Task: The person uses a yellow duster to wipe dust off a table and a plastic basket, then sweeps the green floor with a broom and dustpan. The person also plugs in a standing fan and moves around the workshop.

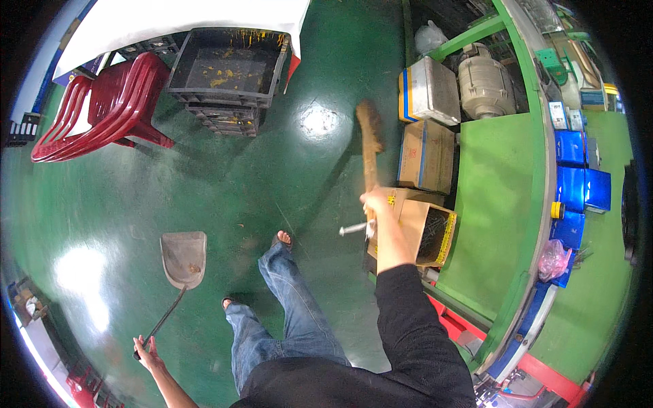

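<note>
Broom [371, 139] sits clamped in your right hand [376, 204], dustpan [183, 257] with a few crumbs gripped by your left hand [146, 350], hands well apart.

Single view only, fisheye camera on my head, left of pair. Looks steeply down over my torso and legs at green floor [224, 197]. Wide lens bends straight edges near rim; dark corners round frame. My right hand [375, 204] at centre right, close to lens, forearm rising from lower edge. My left hand [146, 348] at lower left, farther out. Red chairs [102, 109] at upper left, cardboard boxes [425, 153] upper right, well away. No second view to overlap.
</note>
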Motion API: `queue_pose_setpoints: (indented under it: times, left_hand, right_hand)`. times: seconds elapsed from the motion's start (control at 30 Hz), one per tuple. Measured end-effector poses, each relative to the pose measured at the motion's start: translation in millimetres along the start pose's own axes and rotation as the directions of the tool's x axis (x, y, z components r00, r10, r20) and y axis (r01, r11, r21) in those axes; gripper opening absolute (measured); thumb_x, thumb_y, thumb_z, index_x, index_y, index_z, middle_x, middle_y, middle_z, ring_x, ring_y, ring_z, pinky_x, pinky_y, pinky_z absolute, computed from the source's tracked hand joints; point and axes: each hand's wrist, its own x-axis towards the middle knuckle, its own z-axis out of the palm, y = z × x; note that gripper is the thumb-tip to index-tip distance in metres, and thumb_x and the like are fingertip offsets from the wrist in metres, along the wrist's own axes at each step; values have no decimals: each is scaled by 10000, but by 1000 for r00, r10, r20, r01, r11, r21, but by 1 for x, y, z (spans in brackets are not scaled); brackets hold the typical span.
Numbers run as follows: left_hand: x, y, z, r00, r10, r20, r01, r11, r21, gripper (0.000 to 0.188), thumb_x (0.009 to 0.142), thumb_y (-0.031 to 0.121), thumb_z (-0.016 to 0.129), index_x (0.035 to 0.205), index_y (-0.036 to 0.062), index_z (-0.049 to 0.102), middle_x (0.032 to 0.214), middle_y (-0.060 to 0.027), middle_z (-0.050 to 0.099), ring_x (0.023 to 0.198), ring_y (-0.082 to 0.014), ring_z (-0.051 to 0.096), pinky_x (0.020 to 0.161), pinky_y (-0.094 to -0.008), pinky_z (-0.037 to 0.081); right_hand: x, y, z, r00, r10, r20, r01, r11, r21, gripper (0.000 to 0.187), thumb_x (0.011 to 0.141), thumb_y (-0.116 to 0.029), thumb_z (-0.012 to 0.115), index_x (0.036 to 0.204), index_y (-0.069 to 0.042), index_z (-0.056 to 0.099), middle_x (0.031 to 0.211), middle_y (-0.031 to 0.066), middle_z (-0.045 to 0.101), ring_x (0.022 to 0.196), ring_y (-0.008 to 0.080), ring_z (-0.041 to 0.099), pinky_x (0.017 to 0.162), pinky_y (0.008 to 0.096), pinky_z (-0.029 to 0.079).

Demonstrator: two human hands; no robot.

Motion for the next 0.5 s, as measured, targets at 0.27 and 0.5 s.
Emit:
queue_pose_setpoints:
  times: [0.27, 0.5]
  left_hand:
    - [-21, 1, -14, 991, 55, 125, -55, 998, -4, 433, 853, 310, 583, 1064, -46, 454, 1123, -151, 488, 949, -228, 526, 802, -335, 543]
    - [-17, -32, -66, 955, 111, 275, -96, 993, -68, 278, 860, 191, 585, 1007, -38, 532, 1043, -153, 568, 891, -201, 579, 785, -336, 545]
  right_hand:
    - [-189, 52, 99, 991, -39, 127, 99, 852, -515, 878, 708, -174, 549, 1412, -109, 30, 1029, 279, 574, 976, 383, 568, 867, 427, 451]
    - [-343, 121, 191, 957, -34, 289, 212, 763, -611, 853, 722, -147, 551, 1417, -139, 58, 1053, 262, 571, 973, 368, 576, 854, 415, 458]
